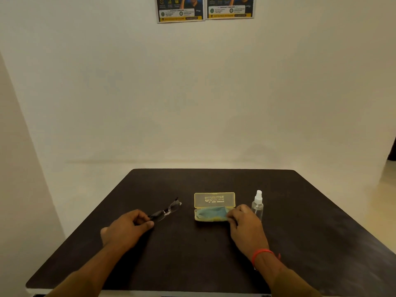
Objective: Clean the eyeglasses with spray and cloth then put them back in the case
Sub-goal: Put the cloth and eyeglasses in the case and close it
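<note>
Holding the eyeglasses (167,210) out to the left of the case, low over the dark table (300,211), pinched at one end by the left hand (126,229) between thumb and curled fingers; frame angled away, probably to keep the lenses off the tabletop and free for spraying. Lying open at table centre, the yellow case (214,200), lid tipped back, base holding the folded blue-green cloth (211,213). Reaching into the case at its right end, the right hand (246,224), fingertips closed on the edge of the cloth, seemingly to lift it out. Standing upright just beyond and right of that hand, the clear spray bottle (257,205), untouched, within easy reach. Judged an early stage: glasses out, cloth being fetched, spraying and wiping not yet done. Noted on the right wrist, a red thread band (260,254).
</note>
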